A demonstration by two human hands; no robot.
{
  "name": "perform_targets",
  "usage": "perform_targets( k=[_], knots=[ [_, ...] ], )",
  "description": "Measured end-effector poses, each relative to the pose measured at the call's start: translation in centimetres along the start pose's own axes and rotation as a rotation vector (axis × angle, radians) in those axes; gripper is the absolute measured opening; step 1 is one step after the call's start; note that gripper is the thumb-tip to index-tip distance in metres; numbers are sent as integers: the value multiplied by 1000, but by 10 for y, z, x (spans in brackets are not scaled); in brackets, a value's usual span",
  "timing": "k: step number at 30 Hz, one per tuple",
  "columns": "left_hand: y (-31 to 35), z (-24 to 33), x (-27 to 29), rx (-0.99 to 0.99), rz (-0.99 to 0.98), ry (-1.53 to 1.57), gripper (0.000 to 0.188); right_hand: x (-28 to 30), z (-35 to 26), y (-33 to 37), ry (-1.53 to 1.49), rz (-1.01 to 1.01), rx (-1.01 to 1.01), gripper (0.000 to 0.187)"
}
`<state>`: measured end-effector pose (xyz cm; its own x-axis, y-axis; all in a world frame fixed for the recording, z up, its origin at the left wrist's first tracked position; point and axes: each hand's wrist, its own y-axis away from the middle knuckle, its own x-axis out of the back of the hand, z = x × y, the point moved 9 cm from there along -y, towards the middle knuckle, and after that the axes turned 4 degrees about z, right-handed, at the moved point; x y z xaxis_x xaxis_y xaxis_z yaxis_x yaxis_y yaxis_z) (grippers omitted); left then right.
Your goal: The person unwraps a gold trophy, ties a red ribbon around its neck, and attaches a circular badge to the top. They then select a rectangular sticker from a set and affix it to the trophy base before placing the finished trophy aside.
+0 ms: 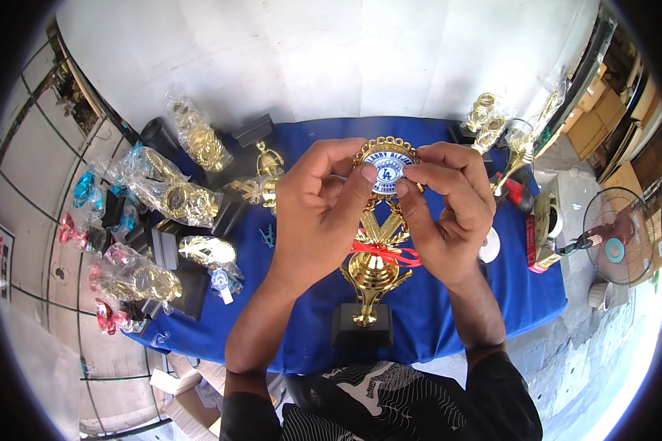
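Observation:
A gold trophy (369, 270) stands upright on its black base (362, 327) near the front of the blue-covered table, with a red ribbon (403, 255) tied below its top. At the top, a round blue-and-white emblem disc (390, 176) sits within a scalloped gold rim. My left hand (305, 213) grips the trophy's round top from the left, its thumb pressed on the disc's left edge and its fingers behind. From the right, my right hand (452, 209) is closed with thumb and fingertips on the disc's right edge. Whether the disc is fixed to the rim I cannot tell.
Several plastic-wrapped gold trophies (191, 202) crowd the table's left side; more wrapped trophies (484, 121) stand at the back right. A white roll (489, 246) lies right of my hand. Beyond the blue cloth (515, 294) is a fan (616, 235). Cardboard boxes (191, 408) lie below left.

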<state>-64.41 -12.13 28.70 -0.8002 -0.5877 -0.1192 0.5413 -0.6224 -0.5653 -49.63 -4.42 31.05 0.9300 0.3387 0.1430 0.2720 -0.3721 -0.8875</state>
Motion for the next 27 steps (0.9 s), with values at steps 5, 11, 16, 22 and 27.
perform_targets(
  k=[5, 11, 16, 22, 27],
  knots=[
    [2, 1, -1, 23, -15, 64, 21, 2, -9, -1, 94, 1, 79, 25],
    [-2, 2, 1, 0, 18, 12, 17, 0, -10, -4, 109, -27, 112, 28],
    [-2, 4, 1, -1, 31, 4, 15, -1, -15, -6, 164, -45, 152, 28],
    [-2, 1, 1, 36, 36, 17, 15, -1, -15, -7, 163, -58, 143, 28],
    [-1, -1, 2, 48, 32, 1, 16, -1, -17, -6, 153, -56, 150, 29]
  ],
)
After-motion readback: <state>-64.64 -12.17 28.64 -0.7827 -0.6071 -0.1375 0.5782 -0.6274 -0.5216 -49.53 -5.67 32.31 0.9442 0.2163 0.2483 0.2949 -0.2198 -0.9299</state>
